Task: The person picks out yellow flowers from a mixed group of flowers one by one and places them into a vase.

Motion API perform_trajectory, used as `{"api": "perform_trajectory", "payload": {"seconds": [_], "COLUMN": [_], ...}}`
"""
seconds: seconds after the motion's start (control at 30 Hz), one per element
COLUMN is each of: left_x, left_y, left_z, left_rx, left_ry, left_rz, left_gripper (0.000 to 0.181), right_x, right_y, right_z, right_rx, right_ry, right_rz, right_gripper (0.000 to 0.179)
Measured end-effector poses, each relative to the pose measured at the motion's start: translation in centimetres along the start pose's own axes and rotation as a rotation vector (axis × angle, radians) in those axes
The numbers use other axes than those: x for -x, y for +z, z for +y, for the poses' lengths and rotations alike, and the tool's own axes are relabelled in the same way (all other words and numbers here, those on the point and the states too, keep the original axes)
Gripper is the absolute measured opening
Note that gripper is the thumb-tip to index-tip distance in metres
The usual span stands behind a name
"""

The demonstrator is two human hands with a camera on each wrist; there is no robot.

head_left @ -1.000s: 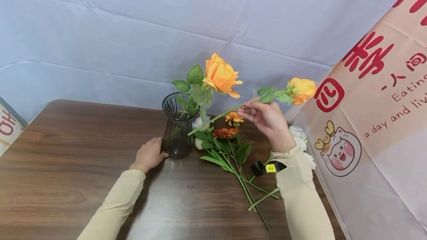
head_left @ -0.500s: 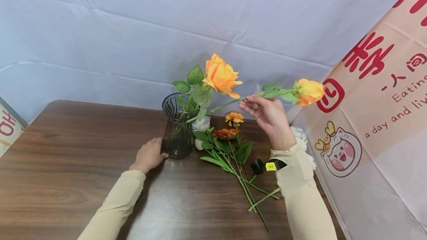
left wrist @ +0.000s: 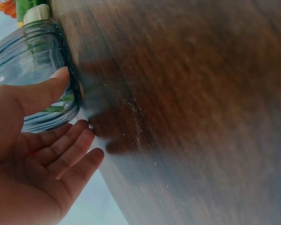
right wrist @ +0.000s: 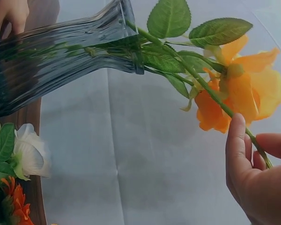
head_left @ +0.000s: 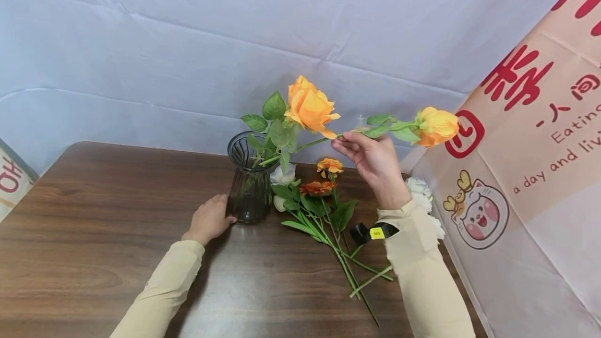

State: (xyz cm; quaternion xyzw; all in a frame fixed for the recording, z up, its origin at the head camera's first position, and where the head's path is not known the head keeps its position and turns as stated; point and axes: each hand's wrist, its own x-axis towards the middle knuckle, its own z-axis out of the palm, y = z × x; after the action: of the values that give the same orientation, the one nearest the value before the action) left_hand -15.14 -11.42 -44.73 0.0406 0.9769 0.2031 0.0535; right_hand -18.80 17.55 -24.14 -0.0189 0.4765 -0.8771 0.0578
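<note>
A ribbed grey glass vase [head_left: 250, 197] stands upright on the table. Around its base my left hand [head_left: 210, 219] holds it, with the thumb [left wrist: 49, 91] against the glass and the fingers on the other side. An orange rose [head_left: 311, 106] with green leaves stands in the vase. Between thumb and fingers my right hand [head_left: 373, 166] pinches the stem of a second, yellow-orange rose [head_left: 439, 127], its bloom pointing right. That stem lies nearly level, its cut end at the vase's mouth [right wrist: 133, 35]; whether the end is inside the rim I cannot tell.
Right of the vase lie several flowers on the wooden table [head_left: 131, 213]: an orange-red flower [head_left: 317, 188], a yellow-orange one [head_left: 329, 166] and a white rose [head_left: 283, 175]. More white blooms [head_left: 420, 192] are partly behind the right arm. A pale cloth backdrop [head_left: 178, 56] rises behind.
The right hand shifted right, then slightly back left, with the rose. The stem's lower end rose to the vase's mouth and the stem became more level. The left hand and vase stayed put.
</note>
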Motion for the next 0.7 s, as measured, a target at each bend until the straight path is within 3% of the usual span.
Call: {"api": "perform_trajectory", "payload": {"seconds": [0.37,0.7], "left_x": [0.0,0.0], "left_y": [0.0,-0.1], "left_z": [0.0,-0.1], "left_rx": [0.000,0.009], "left_ry": [0.007,0.019], "left_rz": [0.004,0.015], "left_gripper": [0.063,0.063], "right_x": [-0.1,-0.1], "right_y": [0.7,0.9], "right_z": [0.7,1.4], "right_rx": [0.097,0.152], "right_ry": [-0.014,-0.008], "right_rz": [0.005,-0.034], "right_gripper": [0.015,0.024]}}
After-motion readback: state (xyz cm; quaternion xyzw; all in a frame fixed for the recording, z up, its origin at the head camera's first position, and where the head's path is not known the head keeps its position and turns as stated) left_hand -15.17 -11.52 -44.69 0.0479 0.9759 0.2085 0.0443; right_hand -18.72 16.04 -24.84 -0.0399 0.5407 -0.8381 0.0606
